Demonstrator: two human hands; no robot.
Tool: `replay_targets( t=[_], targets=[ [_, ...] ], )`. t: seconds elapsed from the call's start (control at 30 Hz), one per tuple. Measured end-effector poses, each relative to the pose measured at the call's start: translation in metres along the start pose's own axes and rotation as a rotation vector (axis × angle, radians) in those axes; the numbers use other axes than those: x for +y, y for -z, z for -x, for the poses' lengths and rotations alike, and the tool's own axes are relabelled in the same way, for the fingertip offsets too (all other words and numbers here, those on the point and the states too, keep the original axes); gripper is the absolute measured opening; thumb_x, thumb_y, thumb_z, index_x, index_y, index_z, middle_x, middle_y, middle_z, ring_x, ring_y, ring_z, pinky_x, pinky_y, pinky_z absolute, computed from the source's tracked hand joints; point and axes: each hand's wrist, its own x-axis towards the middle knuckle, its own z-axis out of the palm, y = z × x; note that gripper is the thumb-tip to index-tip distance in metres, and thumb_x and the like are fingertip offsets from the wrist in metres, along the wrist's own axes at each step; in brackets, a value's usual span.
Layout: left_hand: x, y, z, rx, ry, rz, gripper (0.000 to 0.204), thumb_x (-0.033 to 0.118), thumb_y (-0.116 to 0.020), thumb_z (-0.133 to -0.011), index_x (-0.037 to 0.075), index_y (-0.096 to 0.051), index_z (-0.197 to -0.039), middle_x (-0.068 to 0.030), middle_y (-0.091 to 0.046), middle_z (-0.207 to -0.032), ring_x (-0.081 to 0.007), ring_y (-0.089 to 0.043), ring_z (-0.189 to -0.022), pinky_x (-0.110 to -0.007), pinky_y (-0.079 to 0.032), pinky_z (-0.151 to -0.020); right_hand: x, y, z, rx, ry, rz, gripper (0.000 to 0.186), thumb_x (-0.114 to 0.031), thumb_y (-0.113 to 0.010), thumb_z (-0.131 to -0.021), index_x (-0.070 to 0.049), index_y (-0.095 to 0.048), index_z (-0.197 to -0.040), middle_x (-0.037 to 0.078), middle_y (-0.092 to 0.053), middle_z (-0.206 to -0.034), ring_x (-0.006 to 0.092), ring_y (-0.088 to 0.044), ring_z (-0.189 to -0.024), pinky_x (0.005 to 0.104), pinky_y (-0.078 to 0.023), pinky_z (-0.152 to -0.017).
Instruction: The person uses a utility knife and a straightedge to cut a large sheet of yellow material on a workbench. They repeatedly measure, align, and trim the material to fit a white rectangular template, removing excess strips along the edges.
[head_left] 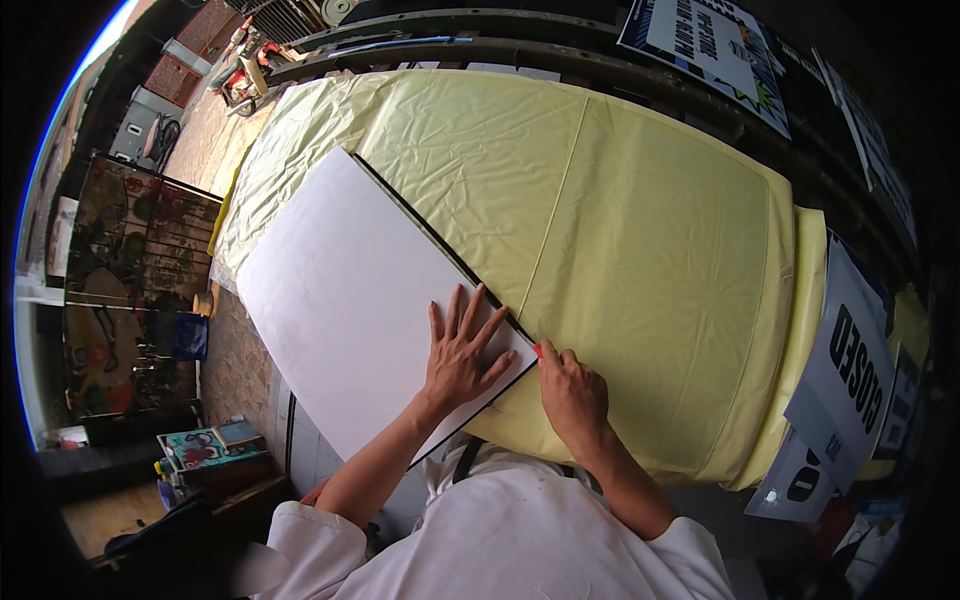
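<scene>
A large white sheet or board (340,290) with a dark edge lies slantwise on a table covered in pale yellow plastic sheeting (660,260). Flat on its surface, near the right corner, rests my left hand (462,345), fingers spread. My right hand (573,392) is closed at that same corner, on the yellow covering. From its fingers pokes a small red tip (538,351) that touches or nearly touches the board's corner; the rest of that object is hidden in my grip, so I cannot tell its kind.
At the right end of the table hangs a printed white sign (838,385). More printed panels (700,50) stand beyond the far edge, by dark metal rails (440,38). A wooden bench (225,505) with a small painted box is at lower left. A red machine (242,85) stands far left.
</scene>
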Motion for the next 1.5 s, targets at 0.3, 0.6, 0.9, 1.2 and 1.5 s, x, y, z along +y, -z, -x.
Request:
replay_targets(
  t=[0.3,0.6,0.9,1.2,1.5],
  targets=[
    [0.000,0.000,0.001,0.023,-0.006,0.021,0.070,0.053,-0.063,-0.094,0.022,-0.047,-0.155,-0.0195,-0.022,-0.170,-0.0482,-0.014,-0.156,-0.071,-0.007,-0.121,0.002,0.007,0.015,-0.004,0.028,0.100,0.034,-0.013,-0.056,-0.100,0.000,-0.058,-0.131,0.017,-0.068,-0.091,0.0289,-0.073,-0.075,0.0381,-0.059,-0.070],
    [0.000,-0.003,0.001,0.046,-0.002,0.021,0.070,0.055,-0.062,-0.095,0.021,-0.049,-0.154,-0.0176,-0.025,-0.169,-0.0462,-0.016,-0.156,-0.070,-0.005,-0.122,0.018,0.009,0.049,-0.021,0.020,0.158,0.032,-0.013,-0.056,-0.101,0.000,-0.059,-0.130,0.016,-0.067,-0.091,0.0283,-0.072,-0.073,0.0374,-0.059,-0.069],
    [-0.002,-0.003,0.002,0.025,-0.025,-0.043,0.077,0.053,-0.062,-0.094,0.017,-0.040,-0.159,-0.0184,-0.021,-0.170,-0.0471,-0.013,-0.156,-0.070,-0.006,-0.122,0.021,0.016,0.048,0.084,-0.081,-0.067,0.026,-0.022,-0.059,-0.103,-0.001,-0.059,-0.119,0.017,-0.068,-0.085,0.0333,-0.073,-0.075,0.0436,-0.059,-0.065],
    [-0.001,-0.003,0.003,0.053,0.008,0.030,0.088,0.055,-0.063,-0.094,0.014,-0.029,-0.164,-0.0163,-0.024,-0.170,-0.0432,-0.014,-0.158,-0.069,-0.003,-0.123,-0.008,0.000,-0.052,0.157,-0.182,-0.264,0.040,-0.038,-0.071,-0.095,-0.002,-0.057,-0.105,0.019,-0.070,-0.088,0.0398,-0.072,-0.080,0.0466,-0.058,-0.068],
    [-0.004,-0.007,0.004,0.078,-0.015,0.022,0.087,0.056,-0.062,-0.093,0.015,-0.030,-0.164,-0.0168,-0.024,-0.170,-0.0439,-0.014,-0.158,-0.071,-0.006,-0.122,-0.007,-0.035,-0.093,0.186,-0.095,-0.855,0.029,-0.009,-0.082,-0.083,-0.001,-0.064,-0.104,0.008,-0.075,-0.086,0.0186,-0.068,-0.065,0.0352,-0.053,-0.059]
  ],
)
